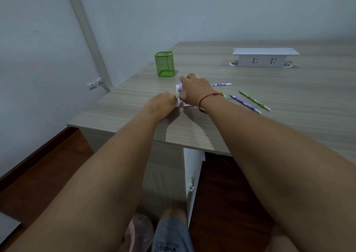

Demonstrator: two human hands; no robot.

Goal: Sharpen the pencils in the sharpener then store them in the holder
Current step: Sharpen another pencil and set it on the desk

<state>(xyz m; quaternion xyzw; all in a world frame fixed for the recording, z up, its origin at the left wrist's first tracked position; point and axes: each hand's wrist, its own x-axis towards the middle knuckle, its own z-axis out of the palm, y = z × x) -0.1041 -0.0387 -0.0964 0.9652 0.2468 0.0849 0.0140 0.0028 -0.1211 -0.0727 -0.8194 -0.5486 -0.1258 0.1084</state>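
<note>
Wood-grain desk (289, 97) against a grey wall. Purple sharpener (180, 88) sits mid-desk under the right hand (194, 92), whose fingers curl over its top. Left hand (163, 103) pinches the white crank (177, 96) at its near-left side. Loose pencils (244, 104) lie just right. Green mesh holder (164, 64) stands upright, far left of the hands.

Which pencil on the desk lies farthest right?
The long green pencil: it lies right of the blue pencil beside it, and is the only fully visible green one.

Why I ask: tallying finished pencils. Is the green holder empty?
Empty: nothing sticks out of the green holder, and its mesh shows nothing inside.
</note>
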